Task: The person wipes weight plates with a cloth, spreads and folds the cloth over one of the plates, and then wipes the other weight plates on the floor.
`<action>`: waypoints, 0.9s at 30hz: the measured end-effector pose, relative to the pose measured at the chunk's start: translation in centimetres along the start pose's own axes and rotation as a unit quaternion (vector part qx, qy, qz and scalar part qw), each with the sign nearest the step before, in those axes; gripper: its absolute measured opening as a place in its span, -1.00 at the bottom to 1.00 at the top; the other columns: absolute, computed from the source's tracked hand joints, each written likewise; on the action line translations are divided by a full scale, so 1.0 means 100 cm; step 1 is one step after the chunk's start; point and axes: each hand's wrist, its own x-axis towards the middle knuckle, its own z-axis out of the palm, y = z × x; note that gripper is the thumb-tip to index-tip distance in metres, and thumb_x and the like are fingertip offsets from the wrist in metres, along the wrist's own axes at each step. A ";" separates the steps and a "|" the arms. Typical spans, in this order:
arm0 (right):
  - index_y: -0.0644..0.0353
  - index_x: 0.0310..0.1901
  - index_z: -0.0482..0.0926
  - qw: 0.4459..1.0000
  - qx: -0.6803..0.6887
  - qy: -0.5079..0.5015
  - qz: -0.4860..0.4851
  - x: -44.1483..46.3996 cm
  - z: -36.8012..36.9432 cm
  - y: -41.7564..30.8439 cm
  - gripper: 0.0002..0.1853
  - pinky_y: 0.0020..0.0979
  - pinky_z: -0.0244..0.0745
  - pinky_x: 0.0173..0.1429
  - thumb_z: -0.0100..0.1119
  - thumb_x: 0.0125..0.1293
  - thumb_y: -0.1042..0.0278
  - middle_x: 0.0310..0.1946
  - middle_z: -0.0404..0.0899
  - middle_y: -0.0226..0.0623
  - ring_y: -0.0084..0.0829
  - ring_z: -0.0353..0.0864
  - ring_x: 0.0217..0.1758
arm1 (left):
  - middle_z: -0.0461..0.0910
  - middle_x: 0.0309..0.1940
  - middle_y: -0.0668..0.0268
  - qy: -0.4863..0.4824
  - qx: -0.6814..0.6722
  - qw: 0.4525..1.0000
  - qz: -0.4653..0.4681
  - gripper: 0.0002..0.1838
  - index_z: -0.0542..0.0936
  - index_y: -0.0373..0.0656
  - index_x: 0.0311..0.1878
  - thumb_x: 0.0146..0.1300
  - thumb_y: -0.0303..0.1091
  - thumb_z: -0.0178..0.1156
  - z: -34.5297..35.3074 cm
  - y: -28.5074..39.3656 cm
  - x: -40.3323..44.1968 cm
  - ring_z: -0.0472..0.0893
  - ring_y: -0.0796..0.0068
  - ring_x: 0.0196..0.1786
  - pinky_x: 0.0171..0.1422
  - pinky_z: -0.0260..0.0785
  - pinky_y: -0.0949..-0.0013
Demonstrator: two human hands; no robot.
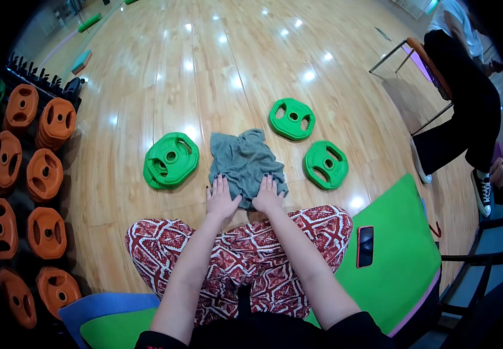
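Observation:
A crumpled grey-green cloth lies spread on the wooden floor in front of my crossed legs. On its near left part rests my left hand, fingers stretched out flat. My right hand lies the same way on the near right part. Left of the cloth sits a stack of green weight plates, the upper one turned against the one below. To the right are two more green plates, a farther one and a nearer one, both flat on the floor.
Orange weight plates stand in stacks along the left. A phone lies on the green mat at my right. A person in black trousers is by a chair at the upper right. A foam block lies far left.

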 end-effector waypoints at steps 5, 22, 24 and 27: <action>0.21 0.33 -0.17 0.992 0.113 0.054 0.007 0.022 0.002 -0.002 -0.18 0.02 -0.26 0.38 -0.17 0.14 -0.08 0.39 -0.33 -0.25 -0.29 -0.33 0.45 | -0.24 0.38 0.11 0.010 -0.060 0.998 -0.002 -0.16 -0.08 -0.29 0.33 0.17 0.14 -0.15 0.001 0.000 0.023 -0.16 0.21 0.42 0.41 -0.33 0.04; 0.20 0.33 -0.14 0.995 0.026 0.096 0.006 0.030 -0.004 -0.003 -0.21 0.02 -0.13 0.34 -0.17 0.20 -0.10 0.38 -0.22 -0.21 -0.26 -0.14 0.42 | -0.12 0.36 0.11 0.107 0.050 0.993 0.018 -0.27 0.03 -0.27 0.31 0.16 -0.04 -0.05 0.019 0.003 0.029 -0.09 0.19 0.40 0.41 -0.24 0.10; 0.19 0.33 -0.13 0.995 0.023 0.096 0.031 0.018 0.003 -0.009 -0.22 0.01 -0.12 0.34 -0.17 0.20 -0.09 0.38 -0.23 -0.22 -0.25 -0.12 0.41 | -0.11 0.36 0.11 0.100 0.036 0.994 -0.001 -0.27 0.03 -0.27 0.31 0.16 -0.05 -0.05 0.023 0.010 0.014 -0.08 0.19 0.40 0.41 -0.24 0.11; 0.18 0.33 -0.12 0.992 -0.037 0.100 0.067 0.008 0.012 -0.013 -0.25 0.00 -0.08 0.33 -0.20 0.23 -0.07 0.38 -0.21 -0.19 -0.22 -0.10 0.41 | -0.08 0.35 0.10 0.078 0.023 0.996 -0.040 -0.28 0.04 -0.27 0.30 0.17 -0.04 -0.07 0.023 0.021 -0.006 -0.04 0.20 0.39 0.41 -0.24 0.12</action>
